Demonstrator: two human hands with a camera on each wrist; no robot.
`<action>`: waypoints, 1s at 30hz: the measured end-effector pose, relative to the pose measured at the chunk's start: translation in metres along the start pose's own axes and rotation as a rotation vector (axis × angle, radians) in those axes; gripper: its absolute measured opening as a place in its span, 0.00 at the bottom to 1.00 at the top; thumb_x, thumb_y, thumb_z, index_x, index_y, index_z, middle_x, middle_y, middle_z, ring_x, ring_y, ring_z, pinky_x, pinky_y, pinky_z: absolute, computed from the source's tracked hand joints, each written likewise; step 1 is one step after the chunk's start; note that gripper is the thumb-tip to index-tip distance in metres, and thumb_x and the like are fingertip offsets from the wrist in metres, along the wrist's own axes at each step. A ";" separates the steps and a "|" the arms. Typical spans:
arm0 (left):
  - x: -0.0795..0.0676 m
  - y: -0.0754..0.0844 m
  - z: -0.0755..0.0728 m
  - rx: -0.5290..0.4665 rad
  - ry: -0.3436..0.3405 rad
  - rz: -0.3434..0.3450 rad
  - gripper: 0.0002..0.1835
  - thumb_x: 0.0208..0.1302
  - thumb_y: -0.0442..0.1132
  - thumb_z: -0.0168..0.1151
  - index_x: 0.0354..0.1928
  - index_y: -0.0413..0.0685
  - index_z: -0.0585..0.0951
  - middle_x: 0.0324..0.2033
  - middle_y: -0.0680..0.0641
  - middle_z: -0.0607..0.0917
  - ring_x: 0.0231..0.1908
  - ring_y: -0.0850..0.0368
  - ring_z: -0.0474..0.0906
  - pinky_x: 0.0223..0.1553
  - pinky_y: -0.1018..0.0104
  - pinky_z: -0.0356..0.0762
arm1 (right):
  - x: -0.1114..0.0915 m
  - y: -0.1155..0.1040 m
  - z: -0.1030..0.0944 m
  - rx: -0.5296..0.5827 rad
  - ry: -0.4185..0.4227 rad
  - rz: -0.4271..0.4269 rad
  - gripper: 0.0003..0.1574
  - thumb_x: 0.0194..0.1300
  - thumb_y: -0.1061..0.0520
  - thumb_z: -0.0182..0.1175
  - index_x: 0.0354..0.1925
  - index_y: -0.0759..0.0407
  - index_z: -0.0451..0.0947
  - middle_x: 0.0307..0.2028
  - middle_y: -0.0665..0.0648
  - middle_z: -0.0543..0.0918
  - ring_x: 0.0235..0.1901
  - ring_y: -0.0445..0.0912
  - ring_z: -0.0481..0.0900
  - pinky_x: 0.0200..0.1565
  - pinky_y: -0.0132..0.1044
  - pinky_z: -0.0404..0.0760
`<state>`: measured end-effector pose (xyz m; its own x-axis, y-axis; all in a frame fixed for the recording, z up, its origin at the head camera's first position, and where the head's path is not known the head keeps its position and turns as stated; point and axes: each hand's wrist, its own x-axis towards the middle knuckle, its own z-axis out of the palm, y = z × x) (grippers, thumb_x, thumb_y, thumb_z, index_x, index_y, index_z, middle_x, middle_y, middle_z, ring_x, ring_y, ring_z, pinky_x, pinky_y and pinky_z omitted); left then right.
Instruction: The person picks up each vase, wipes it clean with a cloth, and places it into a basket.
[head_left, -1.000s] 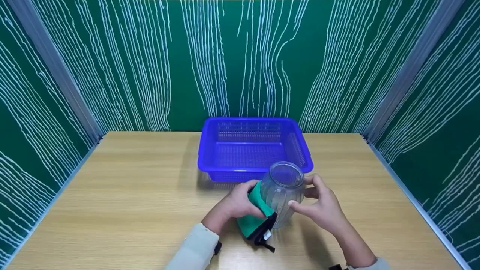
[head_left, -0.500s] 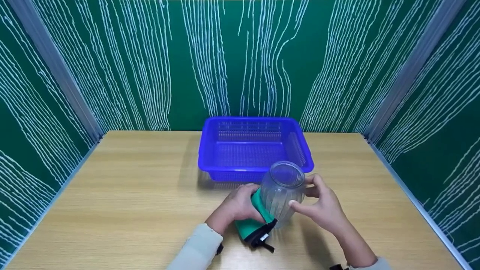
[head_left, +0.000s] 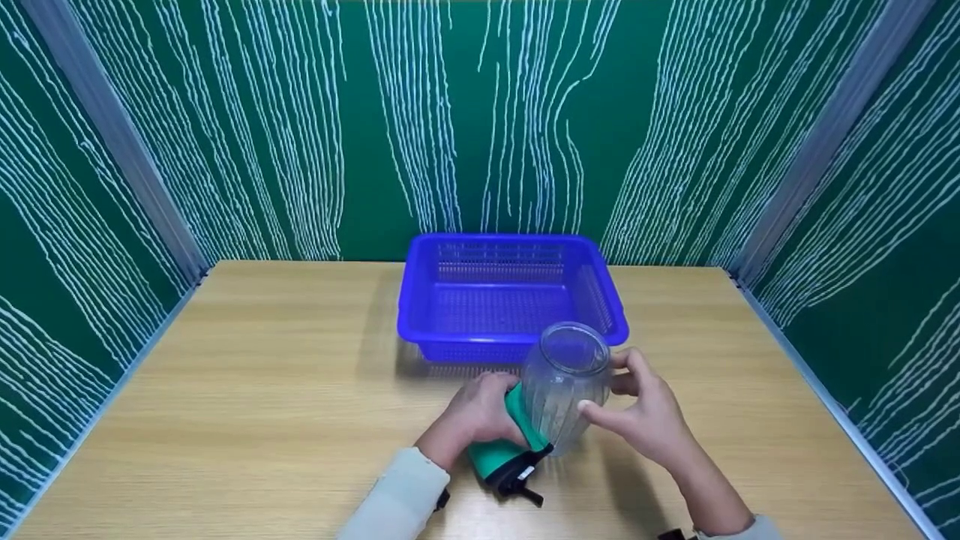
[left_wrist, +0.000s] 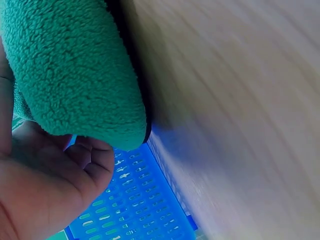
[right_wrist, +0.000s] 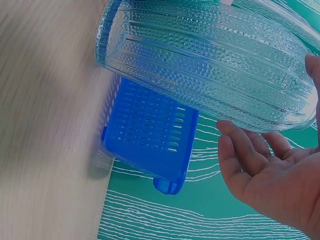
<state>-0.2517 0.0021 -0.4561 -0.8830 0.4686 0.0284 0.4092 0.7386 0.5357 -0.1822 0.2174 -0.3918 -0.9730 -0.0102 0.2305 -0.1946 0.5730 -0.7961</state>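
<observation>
A clear ribbed glass vase [head_left: 559, 401] stands upright, its wide round mouth facing up. My right hand [head_left: 649, 416] holds its right side, thumb in front and fingers behind; in the right wrist view the fingertips [right_wrist: 227, 145] lie along the dimpled glass. My left hand [head_left: 480, 412] grips a green fleecy cloth [head_left: 496, 455] against the vase's left side. Black trim, a small white tag and a black strap show at the cloth's lower end. Close up in the left wrist view, the thick pile of the cloth [left_wrist: 80, 75] bulges past my curled fingers.
Just behind the vase sits a blue perforated plastic basket [head_left: 480, 337], with the vase's mouth overlapping its front right corner. The wooden table [head_left: 262, 390] is bounded by green walls [head_left: 300, 112] with white streaks and grey metal posts.
My left hand and the cloth have slid slightly down along the vase's side, and the cloth's lower end has turned a little left. The vase and right hand hold their place.
</observation>
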 end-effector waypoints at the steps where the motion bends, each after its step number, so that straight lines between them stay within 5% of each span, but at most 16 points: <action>1: 0.000 0.000 0.000 -0.001 -0.002 -0.003 0.37 0.14 0.63 0.73 0.37 0.62 0.76 0.32 0.62 0.75 0.35 0.63 0.69 0.37 0.69 0.68 | 0.001 0.004 0.000 -0.004 0.001 0.000 0.34 0.38 0.48 0.71 0.44 0.48 0.65 0.42 0.50 0.76 0.38 0.45 0.76 0.39 0.37 0.73; 14: -0.002 -0.004 0.000 -0.002 -0.032 0.034 0.43 0.17 0.63 0.73 0.46 0.62 0.73 0.35 0.60 0.73 0.38 0.62 0.68 0.40 0.68 0.69 | 0.002 0.010 0.001 -0.027 -0.014 -0.099 0.37 0.43 0.48 0.68 0.49 0.52 0.61 0.45 0.48 0.72 0.42 0.43 0.72 0.42 0.41 0.72; 22: -0.006 -0.006 -0.004 -0.124 -0.029 0.021 0.47 0.16 0.65 0.72 0.50 0.66 0.71 0.39 0.62 0.73 0.40 0.64 0.68 0.42 0.68 0.69 | 0.001 0.004 0.007 0.014 0.035 -0.052 0.49 0.39 0.44 0.70 0.56 0.49 0.55 0.50 0.51 0.68 0.45 0.46 0.72 0.46 0.45 0.71; 30: -0.008 -0.002 -0.017 -0.252 -0.027 0.015 0.51 0.17 0.65 0.72 0.56 0.69 0.66 0.48 0.59 0.71 0.46 0.61 0.67 0.47 0.62 0.67 | 0.002 0.003 0.008 0.034 0.058 -0.088 0.42 0.43 0.48 0.68 0.54 0.50 0.60 0.48 0.49 0.71 0.45 0.42 0.69 0.45 0.44 0.71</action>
<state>-0.2487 -0.0111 -0.4432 -0.8694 0.4938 0.0178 0.3494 0.5888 0.7288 -0.1855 0.2125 -0.3982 -0.9434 -0.0110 0.3314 -0.2837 0.5442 -0.7896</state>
